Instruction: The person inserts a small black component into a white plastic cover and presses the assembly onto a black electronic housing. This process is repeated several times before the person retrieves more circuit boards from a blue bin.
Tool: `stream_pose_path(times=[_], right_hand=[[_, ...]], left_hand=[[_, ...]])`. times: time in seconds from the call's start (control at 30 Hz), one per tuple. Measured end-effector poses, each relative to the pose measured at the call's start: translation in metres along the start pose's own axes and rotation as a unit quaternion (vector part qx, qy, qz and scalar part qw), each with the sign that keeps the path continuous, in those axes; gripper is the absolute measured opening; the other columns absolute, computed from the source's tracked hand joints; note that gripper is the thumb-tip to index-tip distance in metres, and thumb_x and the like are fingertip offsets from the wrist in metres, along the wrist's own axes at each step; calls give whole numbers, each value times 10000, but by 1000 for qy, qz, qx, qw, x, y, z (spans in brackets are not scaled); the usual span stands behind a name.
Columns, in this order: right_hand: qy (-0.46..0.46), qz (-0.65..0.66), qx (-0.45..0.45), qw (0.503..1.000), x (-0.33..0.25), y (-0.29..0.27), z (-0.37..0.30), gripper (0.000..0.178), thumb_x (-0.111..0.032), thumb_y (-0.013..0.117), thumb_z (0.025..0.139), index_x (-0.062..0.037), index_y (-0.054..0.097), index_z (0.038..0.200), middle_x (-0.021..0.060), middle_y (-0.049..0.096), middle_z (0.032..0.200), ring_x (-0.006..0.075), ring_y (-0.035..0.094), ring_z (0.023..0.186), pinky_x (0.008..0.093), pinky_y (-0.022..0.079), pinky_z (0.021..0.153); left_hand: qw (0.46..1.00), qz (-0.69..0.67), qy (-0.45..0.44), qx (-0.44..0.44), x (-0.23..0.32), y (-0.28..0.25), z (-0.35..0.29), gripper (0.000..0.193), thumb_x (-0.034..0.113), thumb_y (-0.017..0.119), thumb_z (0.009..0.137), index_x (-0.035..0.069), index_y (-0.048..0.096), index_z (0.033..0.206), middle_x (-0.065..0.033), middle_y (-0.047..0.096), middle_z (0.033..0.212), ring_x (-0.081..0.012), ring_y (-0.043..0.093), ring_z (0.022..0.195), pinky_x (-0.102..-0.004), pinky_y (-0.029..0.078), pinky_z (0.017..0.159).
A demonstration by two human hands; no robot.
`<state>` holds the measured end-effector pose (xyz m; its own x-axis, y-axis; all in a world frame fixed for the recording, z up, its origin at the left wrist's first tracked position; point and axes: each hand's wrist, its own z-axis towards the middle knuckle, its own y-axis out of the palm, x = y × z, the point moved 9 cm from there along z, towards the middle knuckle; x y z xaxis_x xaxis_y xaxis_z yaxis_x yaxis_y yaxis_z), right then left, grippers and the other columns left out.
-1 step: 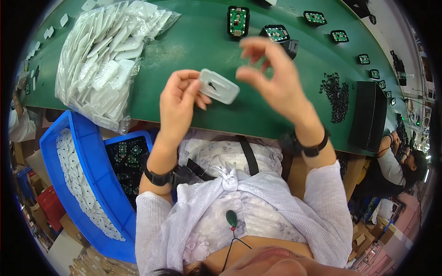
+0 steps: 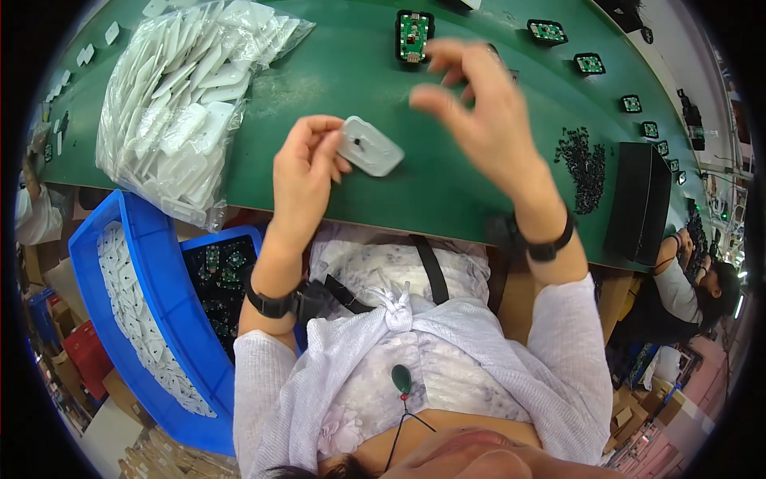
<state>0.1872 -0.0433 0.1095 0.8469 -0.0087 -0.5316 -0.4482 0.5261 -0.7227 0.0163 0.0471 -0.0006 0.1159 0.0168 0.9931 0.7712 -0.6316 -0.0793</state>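
Observation:
Over the table's near side, my left hand [image 2: 307, 164] pinches a pale plastic cover plate [image 2: 372, 148] by its left end. The plate is tilted, and a small black piece [image 2: 357, 143] shows on it. To the right, my right hand [image 2: 487, 108] is raised with thumb and fingers apart, slightly blurred, and nothing shows between them. Its fingertips reach close to a green circuit board [image 2: 413, 36] in a black housing. Another board unit behind this hand is mostly hidden.
A clear bag of pale plates [image 2: 179, 120] lies at the left. Below it stand a blue bin [image 2: 163, 279] of white parts and a bin of boards [image 2: 219, 275]. Small black parts [image 2: 581, 168], a black box [image 2: 637, 199] and several board units [image 2: 589, 63] are at right. A co-worker [image 2: 686, 287] sits beyond.
My right hand has moved a little forward and to the right, now covering the second board unit. The plate in my left hand has shifted slightly left and changed its tilt.

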Motion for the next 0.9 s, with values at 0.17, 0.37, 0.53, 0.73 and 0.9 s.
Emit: stream_pose_path(times=[0.17,0.37,0.53,0.73,0.9], right_hand=[[-92,-308,16,947,4,19,79,312,-349,690,829,-38,679,819,133,647,747,282,646,690,379,506,576],[8,-288,-101,952,31,56,76,287,-337,684,841,-50,686,836,161,651,760,298,659,744,380,518,617],[6,-28,-10,1000,-4,10,-1,382,-124,719,788,-44,589,1138,113,584,1019,264,598,869,343,496,781],[140,-32,-31,989,33,-13,-87,412,-30,732,748,-13,591,1134,131,613,1083,277,609,1005,332,488,869],[72,-27,-38,996,18,-14,-85,395,15,712,764,-18,615,1145,129,639,1133,286,612,1026,344,479,907]], left_hand=[[939,296,173,21,32,1,18,72,81,583,915,47,645,933,-92,599,863,-245,604,684,-356,486,611],[918,373,137,-17,38,14,13,212,224,662,866,64,636,1002,-121,547,914,-298,589,763,-403,485,659],[832,497,232,81,43,22,-22,736,419,755,721,15,488,1275,-129,505,1085,-315,510,1011,-412,443,805],[854,435,284,17,45,44,-24,635,127,756,712,41,503,1288,-126,551,1127,-290,515,1052,-400,419,856],[873,356,328,-56,45,53,-23,597,-25,680,735,55,511,1302,-130,598,1106,-289,548,1063,-405,428,887]])
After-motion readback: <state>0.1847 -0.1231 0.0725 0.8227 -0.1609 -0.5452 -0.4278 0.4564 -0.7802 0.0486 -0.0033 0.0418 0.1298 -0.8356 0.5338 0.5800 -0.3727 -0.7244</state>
